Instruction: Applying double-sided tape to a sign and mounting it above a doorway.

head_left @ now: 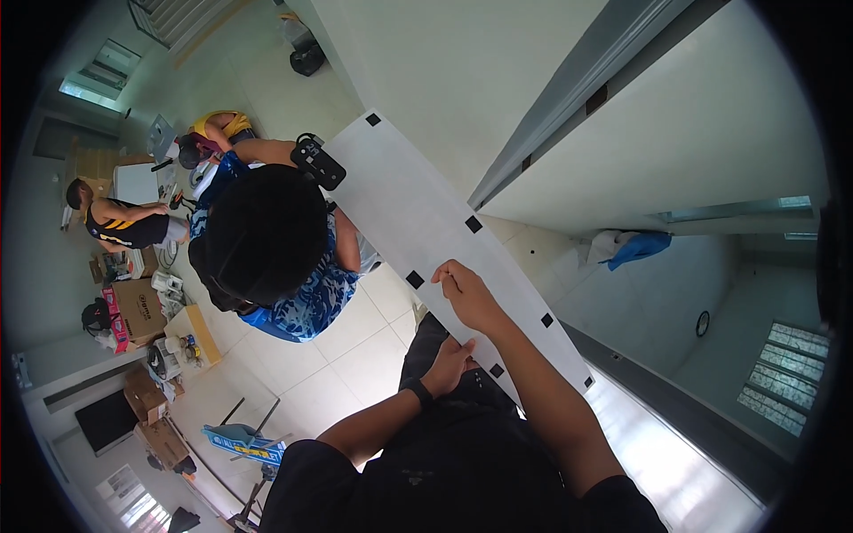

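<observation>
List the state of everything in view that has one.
Panel: flat-faced, slanting across the view.
Black squares: spaced along both long edges.
Left hand: at the panel's edge, grip unclear.
Right hand: partly curled over the panel, contact unclear.
Window: slatted; open or shut unclear.

Head view: left one of two fisheye cameras worn on the person's head
Facing: down over the white board, left hand and right hand
Near: the person's forearms, entering from the lower edge
Far: slatted window, small toward the right rim
</observation>
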A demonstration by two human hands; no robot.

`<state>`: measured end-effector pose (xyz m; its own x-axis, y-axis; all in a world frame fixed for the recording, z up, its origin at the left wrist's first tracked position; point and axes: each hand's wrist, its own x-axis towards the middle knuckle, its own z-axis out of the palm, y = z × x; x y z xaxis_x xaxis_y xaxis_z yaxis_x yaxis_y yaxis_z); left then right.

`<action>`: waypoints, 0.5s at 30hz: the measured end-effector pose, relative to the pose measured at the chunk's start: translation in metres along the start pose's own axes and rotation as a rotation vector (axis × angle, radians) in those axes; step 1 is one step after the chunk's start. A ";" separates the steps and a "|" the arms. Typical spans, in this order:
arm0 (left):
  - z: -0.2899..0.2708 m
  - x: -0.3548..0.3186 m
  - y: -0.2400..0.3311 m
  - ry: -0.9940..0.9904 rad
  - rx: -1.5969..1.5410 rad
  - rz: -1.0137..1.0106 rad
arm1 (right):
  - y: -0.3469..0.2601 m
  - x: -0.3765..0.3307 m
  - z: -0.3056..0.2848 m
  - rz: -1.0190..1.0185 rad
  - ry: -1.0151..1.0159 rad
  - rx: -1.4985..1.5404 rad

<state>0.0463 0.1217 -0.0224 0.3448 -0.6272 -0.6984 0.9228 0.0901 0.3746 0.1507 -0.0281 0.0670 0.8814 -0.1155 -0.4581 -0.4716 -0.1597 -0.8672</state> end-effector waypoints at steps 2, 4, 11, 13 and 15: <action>-0.001 -0.003 0.001 -0.018 -0.022 0.018 | 0.001 0.000 -0.001 -0.007 0.006 -0.004; -0.001 -0.002 0.001 -0.022 -0.025 0.014 | 0.002 0.002 -0.003 -0.020 0.015 -0.012; -0.001 -0.005 0.007 -0.056 -0.042 -0.035 | 0.004 0.010 0.002 -0.024 0.015 -0.027; -0.001 -0.006 0.010 -0.065 -0.060 -0.041 | -0.001 0.013 0.003 -0.011 0.003 -0.035; -0.002 -0.007 0.011 -0.075 -0.078 -0.046 | -0.003 0.017 0.003 0.007 -0.003 -0.052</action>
<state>0.0540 0.1284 -0.0145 0.2906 -0.6880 -0.6650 0.9489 0.1181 0.2925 0.1672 -0.0267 0.0616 0.8779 -0.1139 -0.4650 -0.4788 -0.2095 -0.8526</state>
